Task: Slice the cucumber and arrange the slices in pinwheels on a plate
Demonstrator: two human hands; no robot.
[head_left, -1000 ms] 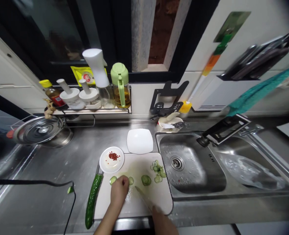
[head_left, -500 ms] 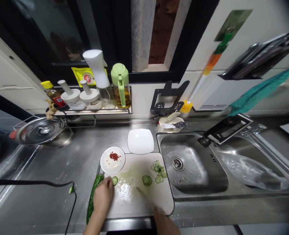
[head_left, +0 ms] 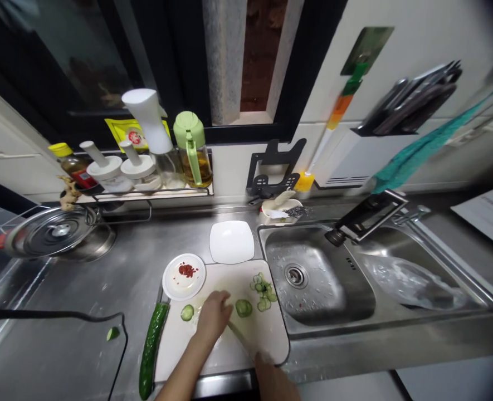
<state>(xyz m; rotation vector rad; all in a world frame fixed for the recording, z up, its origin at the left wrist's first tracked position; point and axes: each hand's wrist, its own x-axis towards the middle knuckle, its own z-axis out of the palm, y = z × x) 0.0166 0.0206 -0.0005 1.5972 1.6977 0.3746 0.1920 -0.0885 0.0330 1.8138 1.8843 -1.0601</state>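
My left hand (head_left: pixel 215 313) is over the middle of the cutting board (head_left: pixel 177 351), its bent fingers slightly apart and nothing visible in them. Just right of its fingertips lies a small stack of cucumber slices (head_left: pixel 243 308). My right hand (head_left: pixel 273 381), at the board's near edge, is closed on the handle of a knife (head_left: pixel 240 337), whose blade points up-left toward my left hand. A short cut cucumber piece (head_left: pixel 186 312) sits on the left of the board. Loose overlapping cucumber slices (head_left: pixel 263 292) lie at the right. A long cucumber (head_left: pixel 152 351) rests along the left edge.
A round plate with chopped red bits (head_left: pixel 171 285) overlaps the board's upper left corner. Behind the board stands a white square dish (head_left: pixel 232 242). The sink (head_left: pixel 325 278) is to the right. A cucumber end (head_left: pixel 113 333) and a black cord (head_left: pixel 123 356) lie on the left counter.
My left hand has moved right, away from the short cucumber piece and long cucumber, to beside the sliced stack. My right hand keeps the knife in about the same place. The view has shifted slightly.
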